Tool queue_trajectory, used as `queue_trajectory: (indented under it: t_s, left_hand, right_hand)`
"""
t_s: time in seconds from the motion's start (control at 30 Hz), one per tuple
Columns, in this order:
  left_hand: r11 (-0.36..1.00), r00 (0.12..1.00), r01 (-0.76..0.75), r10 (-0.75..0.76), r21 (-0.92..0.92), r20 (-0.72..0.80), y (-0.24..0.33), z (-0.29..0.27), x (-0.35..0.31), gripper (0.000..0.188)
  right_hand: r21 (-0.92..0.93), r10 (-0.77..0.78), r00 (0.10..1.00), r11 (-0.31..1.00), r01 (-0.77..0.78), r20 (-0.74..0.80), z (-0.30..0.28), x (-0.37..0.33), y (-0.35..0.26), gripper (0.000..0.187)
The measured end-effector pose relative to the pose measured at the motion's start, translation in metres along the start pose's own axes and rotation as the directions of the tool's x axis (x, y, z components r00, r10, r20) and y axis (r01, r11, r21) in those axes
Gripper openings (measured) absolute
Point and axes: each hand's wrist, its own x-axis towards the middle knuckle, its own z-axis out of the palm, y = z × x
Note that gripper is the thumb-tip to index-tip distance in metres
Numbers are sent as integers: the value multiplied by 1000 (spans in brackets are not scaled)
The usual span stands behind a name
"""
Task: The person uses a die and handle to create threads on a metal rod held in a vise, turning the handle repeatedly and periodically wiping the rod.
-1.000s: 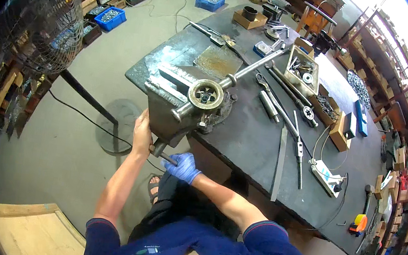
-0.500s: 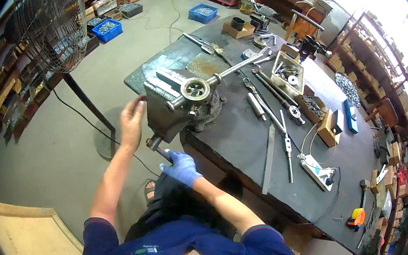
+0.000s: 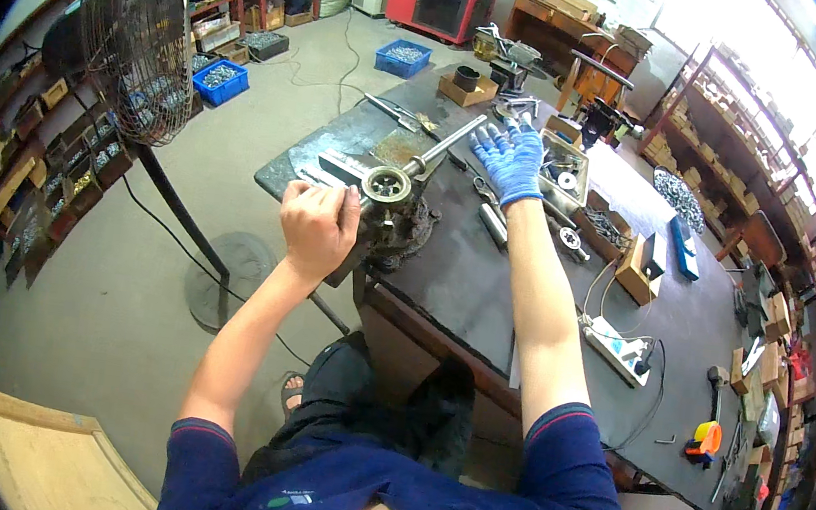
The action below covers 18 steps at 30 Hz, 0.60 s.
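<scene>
Grey floor point(image 3: 154, 276) under dark bench point(image 3: 456, 271). Left of bench: black stand fan point(image 3: 140, 43), stocked shelving point(image 3: 45, 173). Beyond bench: red cabinet point(image 3: 439, 0), wooden desk point(image 3: 540, 20). Right of bench: loaded rack point(image 3: 733, 141), bright windows point(image 3: 809, 89) blown out white.

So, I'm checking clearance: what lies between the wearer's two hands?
In the head view, the die stock, part of the bench vise and some dark benchtop lie between the bare left hand and the gloved right hand.

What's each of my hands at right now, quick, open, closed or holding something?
Left hand: closed, by the round-headed tool; can't tell if it grips it.
Right hand: open, fingers spread, nothing visibly held.
</scene>
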Motion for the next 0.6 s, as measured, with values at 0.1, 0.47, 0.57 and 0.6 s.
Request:
queue_trajectory:
  t_s: [0.1,0.47,0.57,0.6]
  left_hand:
    - [997,997,-64,66,41,-32,0,1,0,26]
    - [988,999,-33,31,151,14,-45,10,13,25]
    - [985,985,171,-170,27,-29,-53,1,20,20]
    - [967,967,252,-253,-37,-32,-60,-4,15,21]
  right_hand:
    - [35,82,992,996,-79,-99,2,10,8,71]
    - [437,-331,892,882,177,308,-40,-117,-7,46]
    - [231,-542,803,838,494,249,-23,-210,24,48]
    - [76,-659,708,743,665,255,-18,-232,41,47]
